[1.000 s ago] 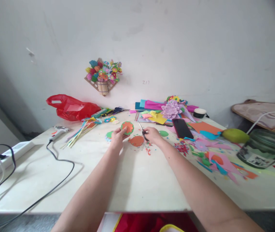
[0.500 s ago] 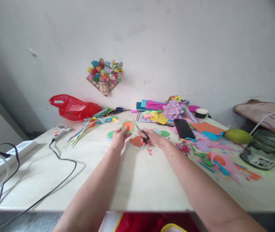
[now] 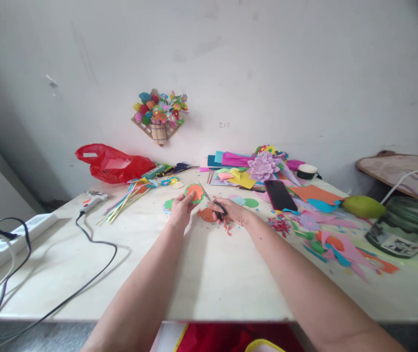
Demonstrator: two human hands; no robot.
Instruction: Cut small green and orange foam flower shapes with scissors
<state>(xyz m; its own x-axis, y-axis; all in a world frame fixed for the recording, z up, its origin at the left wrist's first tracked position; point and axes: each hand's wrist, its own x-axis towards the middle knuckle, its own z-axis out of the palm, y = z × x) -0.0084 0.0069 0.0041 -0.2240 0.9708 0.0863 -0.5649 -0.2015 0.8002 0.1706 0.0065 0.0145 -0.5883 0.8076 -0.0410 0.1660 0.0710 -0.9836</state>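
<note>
2 bare hands met near the middle of the table (image 3: 209, 274). The left hand (image 3: 179, 211) pinched a green disc (image 3: 195, 193) with an orange centre, holding it just above the tabletop. The right hand (image 3: 233, 211) was closed around the handles of small scissors (image 3: 212, 201), and the blades pointed at the disc's right edge. An orange cutout (image 3: 206, 215) lay between the hands. A dark phone (image 3: 279, 195) lay to the right, and a red plastic bag (image 3: 111, 164) sat well to the left.
</note>
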